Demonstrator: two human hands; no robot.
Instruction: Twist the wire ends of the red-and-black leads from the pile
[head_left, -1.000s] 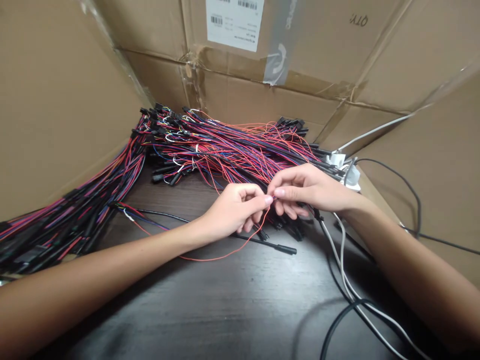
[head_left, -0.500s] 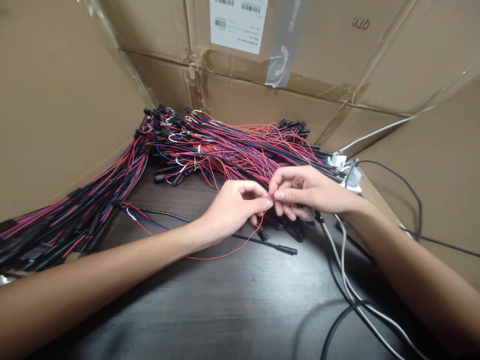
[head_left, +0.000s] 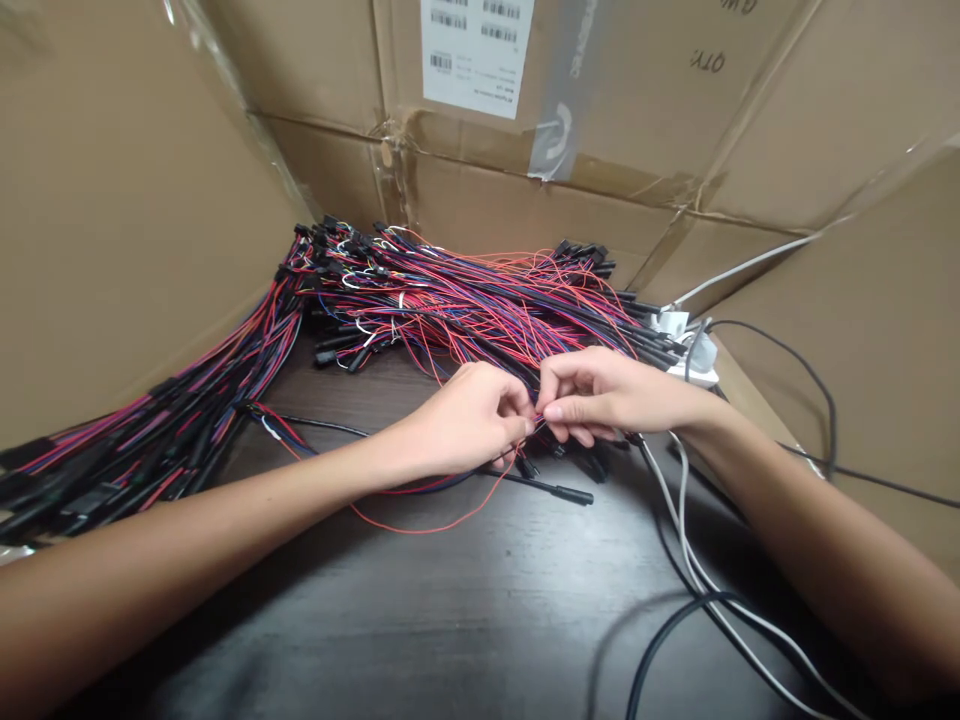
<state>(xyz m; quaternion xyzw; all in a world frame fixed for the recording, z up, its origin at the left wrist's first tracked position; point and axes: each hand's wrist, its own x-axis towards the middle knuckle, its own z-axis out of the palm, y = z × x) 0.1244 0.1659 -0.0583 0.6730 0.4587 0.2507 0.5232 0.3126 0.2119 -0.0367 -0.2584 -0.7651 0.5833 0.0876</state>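
Observation:
Thin wires [head_left: 538,421] run between the fingertips of both hands, close together over the dark table. My left hand [head_left: 484,415] pinches them with thumb and curled fingers. Just to its right, my right hand [head_left: 589,398] is closed in a pinch on the same wires. A loose orange-red wire [head_left: 450,526] loops down below my left hand. The wires seem to belong to a harness with a black cable whose black plug end [head_left: 574,494] lies on the table under the hands. My fingers hide the wire tips.
A pile of red, blue and black wire harnesses [head_left: 465,290] lies behind the hands. Another bundle [head_left: 150,440] is at the left. Cardboard walls [head_left: 480,195] stand around the table [head_left: 450,630]. White cables [head_left: 679,500], a black cable [head_left: 652,650] and a power strip [head_left: 697,375] are at the right.
Both hands have shifted slightly down, still pinching. More of the wires now shows between the fingertips, and the orange-red loop hangs a little lower and farther left.

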